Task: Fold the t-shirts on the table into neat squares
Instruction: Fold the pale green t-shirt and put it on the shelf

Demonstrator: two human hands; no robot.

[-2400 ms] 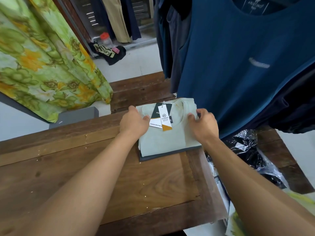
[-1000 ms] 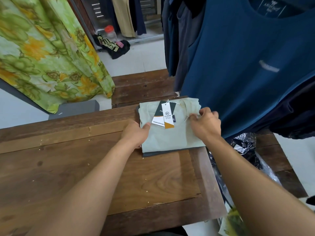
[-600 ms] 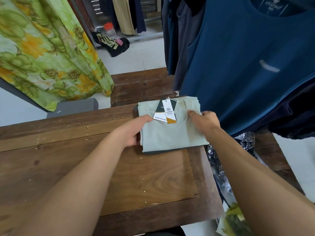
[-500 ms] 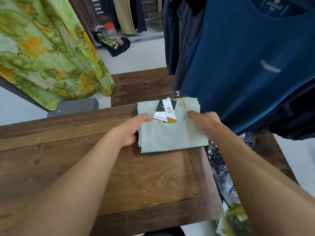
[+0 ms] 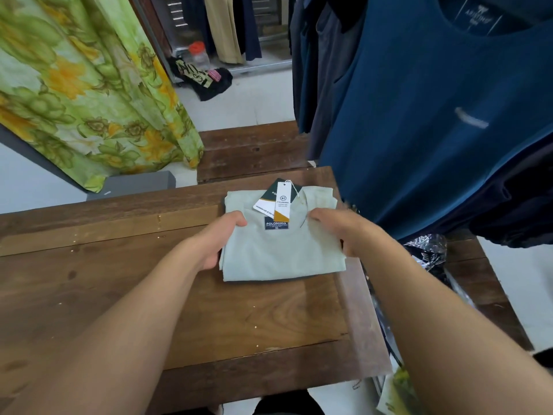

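Observation:
A pale green t-shirt (image 5: 281, 253), folded into a square, lies on the wooden table (image 5: 149, 295) near its far right corner. Paper hang tags (image 5: 281, 202) sit at its collar above a blue neck label. A dark folded garment (image 5: 269, 280) shows as a thin edge beneath it. My left hand (image 5: 214, 239) grips the pale shirt's left edge, thumb on top and fingers tucked under. My right hand (image 5: 339, 229), slightly blurred, grips the right edge with its thumb on the cloth.
A large blue t-shirt (image 5: 419, 115) hangs close over the table's right corner, with darker garments beside it. A green floral curtain (image 5: 74, 85) hangs at the left. Crumpled plastic bags (image 5: 428, 250) lie to the right of the table. A wooden bench (image 5: 254, 151) stands behind.
Both hands went from resting on top of the shirt to gripping its left and right edges. The hang tags shifted up, uncovering the blue neck label.

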